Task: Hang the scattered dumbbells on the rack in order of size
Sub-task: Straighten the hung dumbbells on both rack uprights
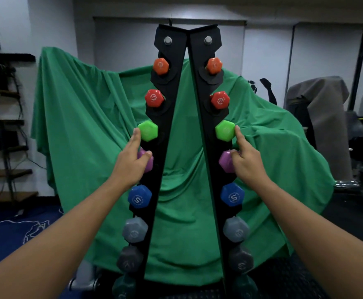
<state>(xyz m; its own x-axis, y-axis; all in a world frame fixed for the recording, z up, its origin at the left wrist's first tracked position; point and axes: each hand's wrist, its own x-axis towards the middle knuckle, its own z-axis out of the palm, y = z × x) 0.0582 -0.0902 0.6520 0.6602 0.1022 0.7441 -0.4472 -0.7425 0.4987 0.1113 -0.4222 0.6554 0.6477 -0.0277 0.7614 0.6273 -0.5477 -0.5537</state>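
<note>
the tall black a-frame metal rack (pixel 177 130) stood in front of a draped green cloth (pixel 85 117), and every dumbbell in view already hung across its two uprights, smallest at the top and larger further down: an orange hex-ended dumbbell (pixel 160 66) highest, a red hex-ended dumbbell (pixel 154 98) below it, then a lime green hex-ended dumbbell (pixel 147 131), a purple hex-ended dumbbell (pixel 227 161), a blue hex-ended dumbbell (pixel 139 196), a light grey hex-ended dumbbell (pixel 135 230), a dark grey hex-ended dumbbell (pixel 130 259) and, at the rack's foot, a dark teal hex-ended dumbbell (pixel 123 287) only partly in view. the left hand (pixel 131 162) reached up the rack's left side with a straight finger touching the outer edge of the lime green head there, while its thumb lay against the purple head just beneath. the right hand (pixel 246 160) mirrored it on the rack's right side, index finger extended to the other lime green head, the remaining fingers loosely bent over the purple head. neither hand was wrapped round anything; both were spread and merely touching. the symmetrical fingertip contact at both ends looked like a nudge to seat the lime green dumbbell squarely in its cradles, so the task seemed close to finished.
</note>
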